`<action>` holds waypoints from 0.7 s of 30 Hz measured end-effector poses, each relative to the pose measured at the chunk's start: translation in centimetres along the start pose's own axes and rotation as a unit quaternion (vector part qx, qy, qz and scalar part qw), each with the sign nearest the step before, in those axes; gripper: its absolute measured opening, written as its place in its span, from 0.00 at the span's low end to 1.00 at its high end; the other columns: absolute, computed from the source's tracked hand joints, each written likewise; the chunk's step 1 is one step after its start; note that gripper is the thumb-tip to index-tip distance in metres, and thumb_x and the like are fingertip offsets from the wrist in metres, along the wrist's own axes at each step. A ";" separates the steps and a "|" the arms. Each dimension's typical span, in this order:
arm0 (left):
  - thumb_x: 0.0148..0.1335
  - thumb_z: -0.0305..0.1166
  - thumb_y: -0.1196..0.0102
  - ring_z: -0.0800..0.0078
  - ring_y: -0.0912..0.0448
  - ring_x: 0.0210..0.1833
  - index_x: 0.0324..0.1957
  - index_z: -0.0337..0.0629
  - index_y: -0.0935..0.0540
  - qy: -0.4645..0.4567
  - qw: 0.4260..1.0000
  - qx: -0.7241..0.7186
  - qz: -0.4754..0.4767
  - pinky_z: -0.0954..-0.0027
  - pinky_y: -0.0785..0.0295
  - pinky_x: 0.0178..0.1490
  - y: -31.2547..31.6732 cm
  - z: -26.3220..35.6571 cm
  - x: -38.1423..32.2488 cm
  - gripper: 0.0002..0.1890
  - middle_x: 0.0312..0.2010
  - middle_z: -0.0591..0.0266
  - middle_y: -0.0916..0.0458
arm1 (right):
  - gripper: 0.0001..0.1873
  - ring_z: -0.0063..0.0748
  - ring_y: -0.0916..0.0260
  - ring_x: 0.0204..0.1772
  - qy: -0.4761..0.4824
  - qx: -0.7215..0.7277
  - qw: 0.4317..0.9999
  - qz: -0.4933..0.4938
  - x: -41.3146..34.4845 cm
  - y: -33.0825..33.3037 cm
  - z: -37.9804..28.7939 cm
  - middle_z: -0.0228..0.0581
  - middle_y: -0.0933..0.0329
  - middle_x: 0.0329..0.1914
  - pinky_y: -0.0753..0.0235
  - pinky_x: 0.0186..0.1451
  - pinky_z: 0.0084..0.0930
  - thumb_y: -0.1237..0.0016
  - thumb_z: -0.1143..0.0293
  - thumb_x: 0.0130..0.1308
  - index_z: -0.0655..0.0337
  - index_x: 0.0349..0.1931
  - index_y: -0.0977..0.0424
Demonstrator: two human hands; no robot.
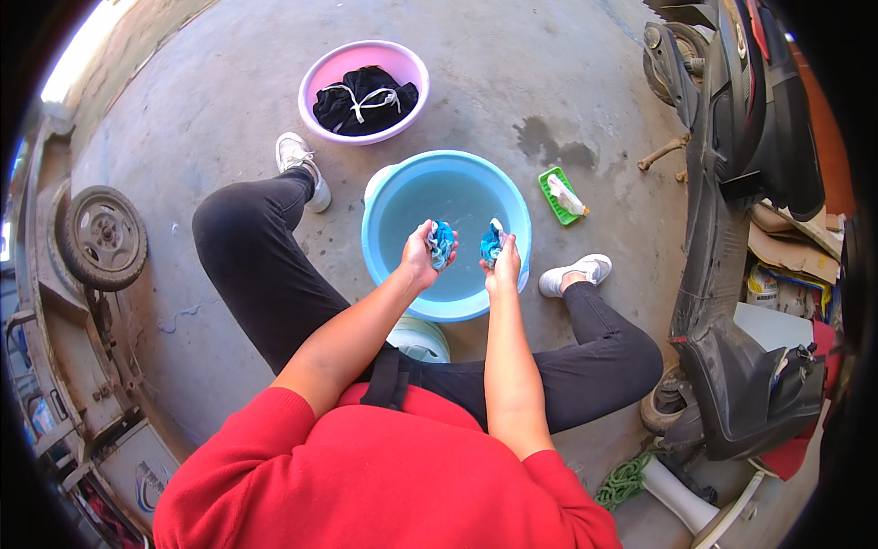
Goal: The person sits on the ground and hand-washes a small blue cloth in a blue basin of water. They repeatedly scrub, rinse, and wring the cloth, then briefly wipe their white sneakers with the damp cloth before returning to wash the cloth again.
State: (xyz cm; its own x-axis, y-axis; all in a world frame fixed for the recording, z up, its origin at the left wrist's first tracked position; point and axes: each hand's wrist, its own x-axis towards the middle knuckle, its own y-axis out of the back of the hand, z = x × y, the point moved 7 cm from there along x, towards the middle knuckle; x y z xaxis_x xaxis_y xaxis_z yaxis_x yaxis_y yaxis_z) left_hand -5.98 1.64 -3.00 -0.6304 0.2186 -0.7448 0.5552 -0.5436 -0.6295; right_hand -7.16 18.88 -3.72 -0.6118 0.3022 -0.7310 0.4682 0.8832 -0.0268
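My left hand [418,259] is closed around a wad of blue-and-white cloth [440,246]. Another wet-looking wad of blue-and-white cloth [490,247] sits in my right hand [506,265]. A gap separates the two wads; whether they are separate pieces is not clear. Both hands are above a light-blue plastic basin [371,233], which stands between my legs. Cloudy bluish water [439,199] fills much of it.
Beyond it stands a pink basin [310,82] holding a black garment [363,110] with a white drawstring. A green soap dish [554,199] carries a white item [566,195]. A scooter [713,274] borders the right; a metal cart [75,329] with a wheel [106,237] borders the left.
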 end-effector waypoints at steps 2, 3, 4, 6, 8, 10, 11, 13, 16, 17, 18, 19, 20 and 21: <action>0.67 0.51 0.59 0.69 0.22 0.41 0.45 0.49 0.24 0.039 0.999 0.007 -0.028 0.65 0.25 0.41 -0.4 -0.2 -0.6 0.19 0.40 0.63 0.20 | 0.22 0.22 0.29 0.34 0.004 0.017 0.994 -0.105 -1.6 -2.3 -0.9 0.31 0.25 0.37 0.31 0.27 0.21 0.64 0.44 0.70 0.50 0.51 0.31; 0.66 0.51 0.58 0.70 0.22 0.42 0.46 0.50 0.24 0.057 0.997 0.010 -0.043 0.65 0.26 0.42 -0.7 -0.4 -1.0 0.19 0.41 0.63 0.20 | 0.22 0.21 0.29 0.33 0.008 0.025 0.987 -0.157 -2.7 -3.6 -1.4 0.31 0.25 0.36 0.32 0.26 0.19 0.61 0.44 0.69 0.50 0.51 0.32; 0.65 0.50 0.55 0.70 0.22 0.42 0.46 0.51 0.25 0.044 0.998 0.027 -0.047 0.65 0.26 0.42 -0.9 -0.4 -1.0 0.17 0.42 0.63 0.21 | 0.23 0.18 0.29 0.34 0.032 -0.001 0.982 -0.188 -3.6 -4.7 -1.7 0.31 0.25 0.37 0.35 0.24 0.15 0.54 0.46 0.66 0.51 0.52 0.32; 0.64 0.47 0.50 0.70 0.22 0.41 0.47 0.52 0.26 0.018 0.996 0.064 -0.054 0.66 0.26 0.42 -1.2 -0.6 -1.0 0.15 0.44 0.63 0.22 | 0.23 0.23 0.29 0.42 0.031 -0.045 0.975 -0.214 -3.9 -5.3 -1.1 0.33 0.26 0.41 0.29 0.37 0.23 0.49 0.54 0.64 0.55 0.54 0.33; 0.58 0.33 0.42 0.70 0.24 0.47 0.53 0.53 0.32 0.000 0.994 0.094 -0.058 0.63 0.26 0.46 -0.6 -1.2 -0.4 0.21 0.48 0.64 0.24 | 0.24 0.28 0.30 0.48 0.086 -0.161 0.958 -0.221 -1.5 -4.6 0.6 0.36 0.28 0.48 0.30 0.50 0.28 0.48 0.59 0.64 0.59 0.56 0.34; 0.54 0.26 0.40 0.70 0.25 0.49 0.56 0.51 0.33 -0.004 0.991 0.132 -0.018 0.63 0.27 0.49 0.0 -1.3 -0.6 0.27 0.49 0.63 0.25 | 0.27 0.35 0.32 0.52 0.175 -0.356 0.906 -0.146 -0.8 -3.8 0.5 0.43 0.33 0.54 0.31 0.56 0.32 0.46 0.64 0.60 0.58 0.59 0.36; 0.53 0.23 0.40 0.70 0.25 0.50 0.57 0.50 0.34 0.003 0.989 0.149 -0.008 0.64 0.28 0.51 0.3 -1.4 -0.3 0.29 0.50 0.62 0.26 | 0.30 0.38 0.33 0.53 0.219 -0.457 0.859 -0.074 -0.6 -3.2 0.3 0.47 0.35 0.56 0.31 0.57 0.33 0.44 0.67 0.57 0.55 0.61 0.37; 0.50 0.20 0.40 0.70 0.26 0.51 0.60 0.48 0.35 -0.040 0.970 0.239 0.007 0.66 0.29 0.53 1.1 -0.9 0.3 0.34 0.52 0.61 0.27 | 0.32 0.42 0.34 0.54 0.163 -0.273 0.936 -0.149 -1.3 -3.8 0.4 0.47 0.36 0.58 0.32 0.59 0.36 0.43 0.68 0.55 0.52 0.62 0.37; 0.46 0.17 0.41 0.71 0.28 0.52 0.64 0.46 0.39 -0.167 0.896 0.410 0.016 0.71 0.31 0.54 1.2 0.4 0.8 0.40 0.51 0.59 0.27 | 0.34 0.45 0.34 0.58 0.279 -0.314 0.882 -0.212 -4.0 -6.2 -2.1 0.48 0.38 0.62 0.32 0.59 0.36 0.43 0.70 0.52 0.52 0.62 0.36; 0.46 0.17 0.41 0.71 0.28 0.52 0.64 0.46 0.39 -0.178 0.877 0.446 0.021 0.70 0.30 0.54 1.5 0.5 0.8 0.40 0.51 0.59 0.27 | 0.33 0.45 0.34 0.59 0.319 -0.340 0.850 -0.246 -5.0 -7.2 -2.8 0.48 0.37 0.62 0.31 0.59 0.36 0.44 0.70 0.52 0.52 0.62 0.35; 0.45 0.17 0.41 0.71 0.27 0.51 0.64 0.46 0.40 -0.186 0.855 0.484 0.016 0.70 0.30 0.53 0.5 0.3 0.5 0.41 0.51 0.59 0.27 | 0.27 0.47 0.28 0.54 0.346 -0.373 0.819 -0.267 -4.5 -7.3 -2.5 0.47 0.28 0.53 0.29 0.56 0.35 0.46 0.70 0.54 0.53 0.58 0.30; 0.45 0.17 0.42 0.71 0.27 0.51 0.64 0.46 0.40 -0.193 0.832 0.520 0.015 0.70 0.30 0.53 0.1 0.1 0.3 0.41 0.50 0.58 0.26 | 0.24 0.45 0.27 0.49 0.335 -0.375 0.842 -0.198 -2.7 -6.0 -2.0 0.45 0.26 0.48 0.27 0.52 0.35 0.48 0.70 0.57 0.54 0.56 0.29; 0.46 0.17 0.45 0.69 0.25 0.50 0.60 0.44 0.32 -0.162 0.828 0.535 0.035 0.69 0.29 0.51 0.3 -0.2 0.3 0.34 0.48 0.57 0.24 | 0.21 0.44 0.25 0.44 0.322 -0.375 0.860 -0.129 -1.0 -4.6 -1.5 0.43 0.25 0.43 0.25 0.48 0.34 0.49 0.69 0.59 0.56 0.54 0.28; 0.47 0.17 0.46 0.68 0.24 0.50 0.58 0.44 0.29 -0.160 0.809 0.564 0.051 0.69 0.29 0.50 1.2 0.0 0.7 0.31 0.48 0.56 0.23 | 0.18 0.43 0.24 0.39 0.308 -0.372 0.873 -0.065 0.4 -3.6 -0.9 0.41 0.23 0.37 0.24 0.44 0.34 0.50 0.68 0.61 0.57 0.53 0.27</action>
State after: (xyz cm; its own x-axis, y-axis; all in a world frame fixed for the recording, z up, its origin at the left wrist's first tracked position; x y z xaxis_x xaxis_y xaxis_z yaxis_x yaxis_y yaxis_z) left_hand -5.73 1.14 -4.24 -0.8210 0.0029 -0.5709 -0.1205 -0.9783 0.1685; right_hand -9.67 16.13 -3.25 -0.9632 0.1150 -0.2427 -0.0346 0.8431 0.5367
